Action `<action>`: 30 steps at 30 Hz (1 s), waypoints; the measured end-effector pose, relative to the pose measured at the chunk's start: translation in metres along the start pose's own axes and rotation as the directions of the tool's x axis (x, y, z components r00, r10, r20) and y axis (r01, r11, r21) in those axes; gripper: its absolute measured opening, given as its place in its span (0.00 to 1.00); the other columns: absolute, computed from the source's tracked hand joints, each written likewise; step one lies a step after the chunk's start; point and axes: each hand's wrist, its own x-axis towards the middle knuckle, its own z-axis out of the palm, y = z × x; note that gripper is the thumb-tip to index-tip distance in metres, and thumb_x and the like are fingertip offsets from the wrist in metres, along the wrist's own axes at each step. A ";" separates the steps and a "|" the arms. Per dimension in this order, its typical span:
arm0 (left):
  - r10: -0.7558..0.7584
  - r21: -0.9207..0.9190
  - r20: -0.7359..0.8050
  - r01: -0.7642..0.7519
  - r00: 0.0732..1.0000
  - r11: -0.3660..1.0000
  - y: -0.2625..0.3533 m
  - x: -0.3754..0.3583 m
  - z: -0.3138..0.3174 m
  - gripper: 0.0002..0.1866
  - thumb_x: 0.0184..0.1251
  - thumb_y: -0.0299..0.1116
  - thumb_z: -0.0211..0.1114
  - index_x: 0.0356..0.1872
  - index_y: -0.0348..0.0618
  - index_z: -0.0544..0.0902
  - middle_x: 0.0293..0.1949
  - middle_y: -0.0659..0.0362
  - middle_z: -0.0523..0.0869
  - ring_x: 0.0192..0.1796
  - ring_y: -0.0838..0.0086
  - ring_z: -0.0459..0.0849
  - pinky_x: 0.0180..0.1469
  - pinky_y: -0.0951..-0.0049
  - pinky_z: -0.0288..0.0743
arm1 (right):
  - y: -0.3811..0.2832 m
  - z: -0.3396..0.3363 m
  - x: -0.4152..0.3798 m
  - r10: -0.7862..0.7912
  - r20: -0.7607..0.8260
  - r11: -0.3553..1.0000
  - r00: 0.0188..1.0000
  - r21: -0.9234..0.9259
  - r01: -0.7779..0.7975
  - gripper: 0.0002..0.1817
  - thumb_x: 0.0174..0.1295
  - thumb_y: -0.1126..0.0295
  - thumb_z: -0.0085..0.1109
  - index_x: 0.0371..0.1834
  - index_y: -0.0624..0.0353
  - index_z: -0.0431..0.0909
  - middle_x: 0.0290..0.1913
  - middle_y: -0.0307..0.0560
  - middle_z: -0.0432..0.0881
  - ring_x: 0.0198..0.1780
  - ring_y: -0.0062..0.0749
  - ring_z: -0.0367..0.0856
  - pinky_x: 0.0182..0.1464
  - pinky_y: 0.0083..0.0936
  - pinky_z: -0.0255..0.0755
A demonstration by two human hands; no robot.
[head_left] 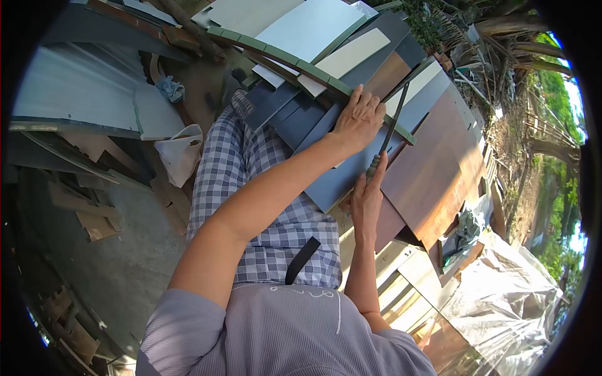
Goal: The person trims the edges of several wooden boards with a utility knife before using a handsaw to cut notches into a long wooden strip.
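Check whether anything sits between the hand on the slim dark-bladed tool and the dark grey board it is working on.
Nothing visible does. The right hand grips the slim dark-bladed tool, whose blade runs along the dark grey board. The left hand rests on that board beside the blade, not across it.

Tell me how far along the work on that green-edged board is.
Done: cannot tell; no finished cut or mark shows on the green-edged board. In hand: the left hand presses on the board's edge, and the right hand grips a thin tool laid against it. Left: the dark panels beneath it lie untouched.
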 end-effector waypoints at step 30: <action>0.108 0.142 -0.173 -0.084 0.979 0.986 -0.005 -0.004 0.010 0.08 0.62 0.35 0.57 0.39 0.44 0.78 0.38 0.57 0.80 0.51 0.67 0.74 0.66 0.64 0.56 | -0.037 -0.021 0.022 0.192 0.125 0.960 0.974 0.184 -0.212 0.34 0.71 0.72 0.40 0.78 0.40 0.42 0.25 0.42 0.70 0.20 0.23 0.69 0.22 0.26 0.70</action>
